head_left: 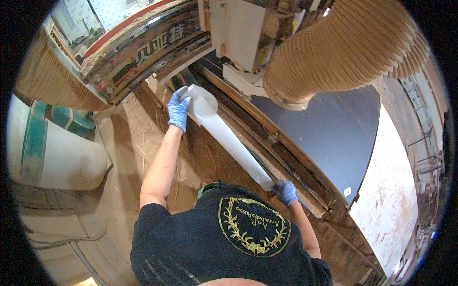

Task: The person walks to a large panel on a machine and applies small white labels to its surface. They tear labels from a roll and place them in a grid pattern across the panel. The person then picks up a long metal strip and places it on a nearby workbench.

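Both gloved hands have a clenched grip on a long white panel strip (229,138): left hand (179,110) at its far rounded end, right hand (285,191) at the near end, keeping it level over the machine's dusty rail (267,143), beside the dark board (329,138).

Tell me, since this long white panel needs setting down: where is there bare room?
Bare: the black board beyond the rail, and the pale slab beside it. Crowded: under the ribbed hose, where the left hand grips the white panel.
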Available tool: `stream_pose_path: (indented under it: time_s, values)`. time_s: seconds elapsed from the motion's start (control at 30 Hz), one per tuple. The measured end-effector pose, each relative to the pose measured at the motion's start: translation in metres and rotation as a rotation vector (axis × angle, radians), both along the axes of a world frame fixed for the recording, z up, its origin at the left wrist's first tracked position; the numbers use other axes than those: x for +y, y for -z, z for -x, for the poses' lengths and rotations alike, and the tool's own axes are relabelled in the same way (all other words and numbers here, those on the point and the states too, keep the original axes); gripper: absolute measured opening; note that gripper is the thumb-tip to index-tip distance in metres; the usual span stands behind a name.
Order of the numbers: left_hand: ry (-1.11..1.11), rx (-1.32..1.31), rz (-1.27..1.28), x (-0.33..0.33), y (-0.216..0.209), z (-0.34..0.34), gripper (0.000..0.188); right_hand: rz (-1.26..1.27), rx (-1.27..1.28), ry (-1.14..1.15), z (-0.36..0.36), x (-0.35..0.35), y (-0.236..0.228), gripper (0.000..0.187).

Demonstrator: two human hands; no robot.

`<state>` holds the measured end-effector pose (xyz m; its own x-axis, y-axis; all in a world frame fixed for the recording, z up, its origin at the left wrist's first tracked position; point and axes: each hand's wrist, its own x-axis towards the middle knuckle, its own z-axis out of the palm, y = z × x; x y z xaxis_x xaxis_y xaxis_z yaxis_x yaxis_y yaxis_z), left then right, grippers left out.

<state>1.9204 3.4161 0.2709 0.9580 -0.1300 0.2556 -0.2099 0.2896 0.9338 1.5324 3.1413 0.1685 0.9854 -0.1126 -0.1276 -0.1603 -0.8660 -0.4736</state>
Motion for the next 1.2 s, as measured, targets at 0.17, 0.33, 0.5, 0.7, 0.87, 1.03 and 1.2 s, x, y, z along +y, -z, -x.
stream_pose_path:
  time_s: [0.17, 0.33, 0.5, 0.7, 0.87, 1.03, 1.2]
  values:
    - [-0.262, -0.04, -0.016, 0.034, 0.029, -0.01, 0.04, -0.646, -0.048, 0.299, 0.002, -0.004, 0.0, 0.009]
    - [-0.325, 0.227, 0.193, 0.091, 0.097, -0.026, 0.041, -0.96, -0.266, 0.324, -0.023, -0.002, -0.041, 0.023]
    - [-0.286, 0.123, -0.188, 0.131, 0.153, -0.023, 0.032, -1.187, -0.321, 0.271, -0.038, 0.008, -0.071, 0.032]
    - [0.398, -0.003, -0.492, -0.009, 0.083, 0.125, 0.033, -1.062, -0.319, 0.106, -0.06, 0.019, -0.072, 0.024]
    - [0.782, 0.014, -0.342, -0.049, 0.07, 0.183, 0.041, -1.057, -0.245, 0.054, -0.083, 0.048, -0.065, 0.015]
    - [0.797, 0.37, -0.303, -0.044, 0.09, 0.185, 0.029, -0.987, -0.231, 0.032, -0.101, 0.055, -0.044, 0.015]
    - [0.608, 0.634, -0.11, -0.043, 0.131, 0.163, 0.018, -0.87, -0.192, -0.019, -0.134, 0.057, -0.036, 0.012]
